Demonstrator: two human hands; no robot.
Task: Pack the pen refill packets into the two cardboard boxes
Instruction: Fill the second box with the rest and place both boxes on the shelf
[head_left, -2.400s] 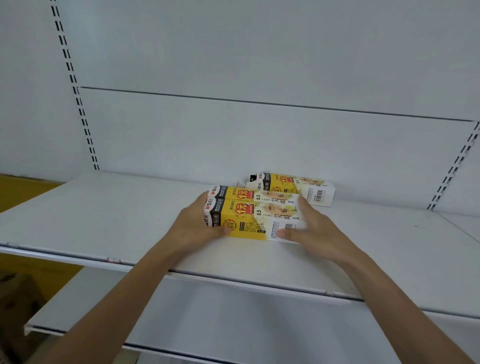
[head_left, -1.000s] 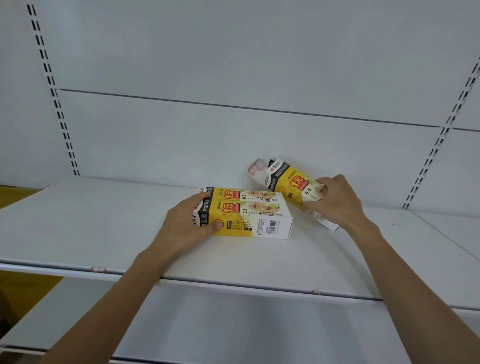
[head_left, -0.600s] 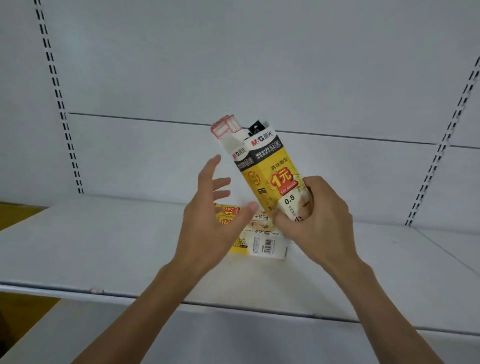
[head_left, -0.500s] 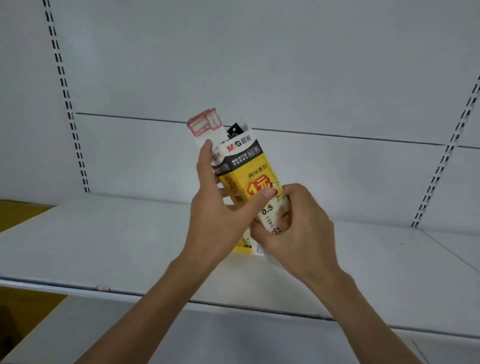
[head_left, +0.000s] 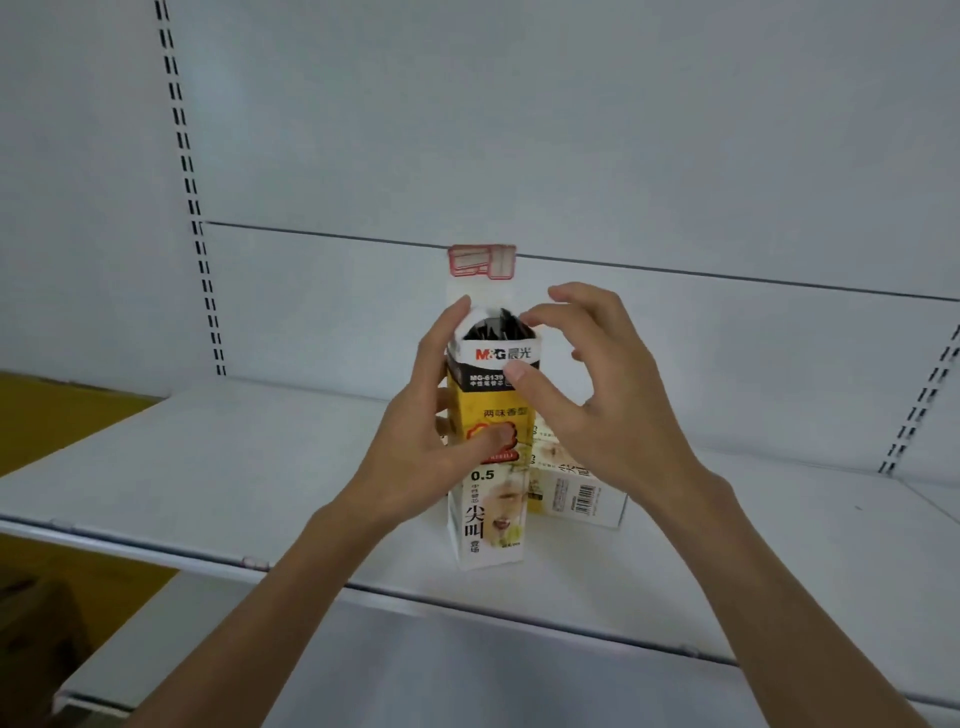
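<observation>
A tall yellow-and-white cardboard box (head_left: 488, 514) stands upright on the white shelf (head_left: 208, 467). Its top is open, with the lid flap (head_left: 482, 262) sticking up. Black pen refill packets (head_left: 493, 327) show inside the opening. My left hand (head_left: 415, 447) grips the box's left side, thumb across the front. My right hand (head_left: 608, 415) pinches the box's top right corner, thumb on the front and fingertips at the rim. A second box of the same kind (head_left: 576, 488) lies flat just behind, partly hidden by my right hand.
Slotted uprights (head_left: 192, 208) run up the white back panel on the left, and another (head_left: 919, 410) on the right. A lower shelf (head_left: 415, 675) juts out beneath. A brown carton (head_left: 31, 623) sits at lower left against a yellow surface (head_left: 52, 415).
My right hand picked the rear box up and stood it upright at the shelf's front, then moved to its open top. My left hand left the lying box and took the upright one.
</observation>
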